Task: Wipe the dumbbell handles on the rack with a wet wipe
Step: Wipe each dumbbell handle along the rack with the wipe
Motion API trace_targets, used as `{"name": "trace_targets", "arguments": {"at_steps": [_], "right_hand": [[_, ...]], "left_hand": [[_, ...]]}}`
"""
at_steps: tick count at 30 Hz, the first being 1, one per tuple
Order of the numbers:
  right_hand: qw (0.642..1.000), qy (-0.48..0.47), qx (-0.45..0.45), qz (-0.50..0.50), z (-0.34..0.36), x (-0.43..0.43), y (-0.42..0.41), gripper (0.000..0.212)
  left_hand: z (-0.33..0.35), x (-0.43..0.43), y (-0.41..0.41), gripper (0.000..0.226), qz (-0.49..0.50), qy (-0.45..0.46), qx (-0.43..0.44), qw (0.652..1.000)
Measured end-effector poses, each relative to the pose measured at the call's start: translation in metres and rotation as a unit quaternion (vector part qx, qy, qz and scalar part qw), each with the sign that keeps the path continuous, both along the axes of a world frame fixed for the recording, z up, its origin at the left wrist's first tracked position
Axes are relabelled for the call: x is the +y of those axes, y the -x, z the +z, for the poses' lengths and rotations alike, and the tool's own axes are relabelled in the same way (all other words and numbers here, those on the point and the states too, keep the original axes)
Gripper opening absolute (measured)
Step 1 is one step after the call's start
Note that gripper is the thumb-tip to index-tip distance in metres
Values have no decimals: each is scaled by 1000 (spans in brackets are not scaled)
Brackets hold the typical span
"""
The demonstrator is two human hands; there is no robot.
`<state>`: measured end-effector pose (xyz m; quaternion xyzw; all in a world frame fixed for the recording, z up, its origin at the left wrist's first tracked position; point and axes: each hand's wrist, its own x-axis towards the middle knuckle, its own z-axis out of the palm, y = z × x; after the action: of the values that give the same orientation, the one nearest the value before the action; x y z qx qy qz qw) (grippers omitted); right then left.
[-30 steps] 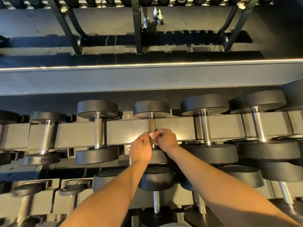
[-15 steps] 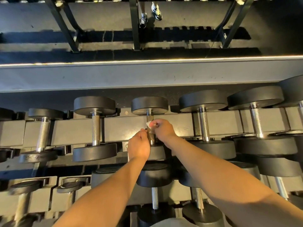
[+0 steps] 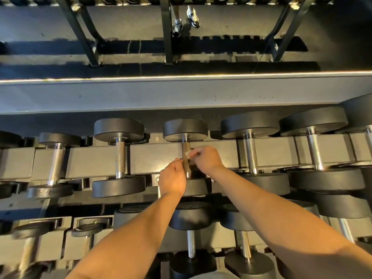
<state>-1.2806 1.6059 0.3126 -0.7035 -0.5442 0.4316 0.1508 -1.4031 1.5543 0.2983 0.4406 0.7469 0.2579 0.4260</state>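
A row of black dumbbells lies across the grey top rail of the rack [image 3: 153,156]. The middle dumbbell's dark knurled handle [image 3: 185,150] runs between my two hands. My right hand [image 3: 205,159] pinches a small white wet wipe [image 3: 188,154] against the handle's right side. From the left, my left hand [image 3: 173,178] curls its fingers against the lower part of the same handle. The handle's near end and the near weight plate are partly hidden by my hands.
Neighbouring dumbbells with shiny handles sit left [image 3: 120,160] and right [image 3: 251,158] of the middle one. A lower tier holds more dumbbells [image 3: 191,216]. Behind the rack a mirror reflects rack legs and a person's sneakers [image 3: 186,21].
My right hand slid with the wipe from the lower part of the handle up toward its middle. My left hand stayed low on the handle.
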Motion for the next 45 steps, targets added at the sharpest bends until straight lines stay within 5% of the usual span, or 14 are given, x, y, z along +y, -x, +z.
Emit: {"name": "trace_targets", "arguments": {"at_steps": [3, 8, 20, 30, 40, 45], "right_hand": [[989, -64, 87, -101, 8, 21, 3, 22], [976, 9, 158, -151, -2, 17, 22, 26], [997, 59, -11, 56, -4, -34, 12, 22], [973, -37, 127, -190, 0, -55, 23, 15], [977, -104, 88, -163, -18, -61, 29, 24], [978, -102, 63, -171, -15, -58, 29, 28]], "left_hand": [[-2, 1, 0, 38, 10, 6, -6, 1000], [-2, 1, 1, 38, 8, -2, -5, 1000], [3, 0, 1, 45, 0, -7, 25, 1000], [7, -4, 0, 29, -38, -46, 29, 998], [-5, -1, 7, 22, -84, -46, -61, 993], [12, 35, 21, 18, -35, -163, -32, 985]]}}
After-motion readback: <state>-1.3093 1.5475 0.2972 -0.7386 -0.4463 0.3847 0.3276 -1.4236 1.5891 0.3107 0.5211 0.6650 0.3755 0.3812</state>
